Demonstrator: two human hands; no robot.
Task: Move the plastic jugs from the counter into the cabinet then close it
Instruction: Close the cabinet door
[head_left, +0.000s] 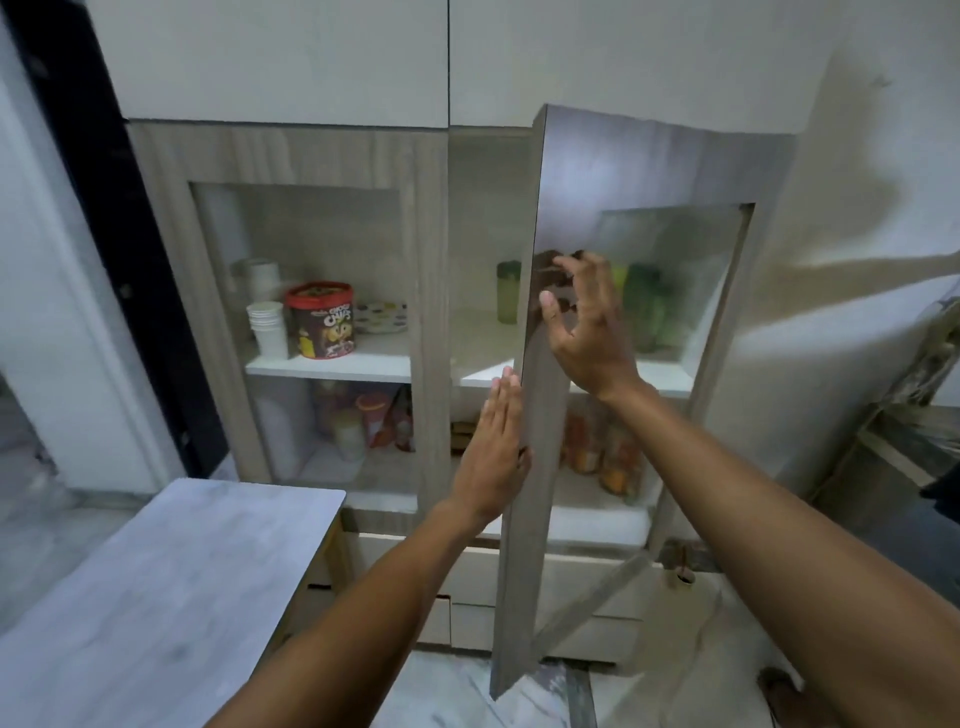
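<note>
Cabinet (431, 322): wood-grain frame with 2 glass-panelled doors; the left door is shut.
Right door (540, 415): swung partly open, its free edge pointing toward the camera, the glass panel angled to the right.
Left hand (493, 457): flat, fingers straight and together, palm laid against the door's free edge at about mid-height; it holds nothing.
Right hand (587, 322): spread wide, fingers splayed and slightly curled, on or just off the outer face of the door near the glass; contact cannot be told because of blur; it grips nothing.
Plastic jugs (644, 306): green shapes on the upper shelf inside the cabinet, seen blurred through the glass of the open door; 1 more green jug (508, 292) shows in the gap left of the door.
Counter (171, 582): pale grey top at lower left, with no jugs on the part in view.
Left shelf: a red Choco Chips tub (321, 319) beside stacked white cups (267, 327).
</note>
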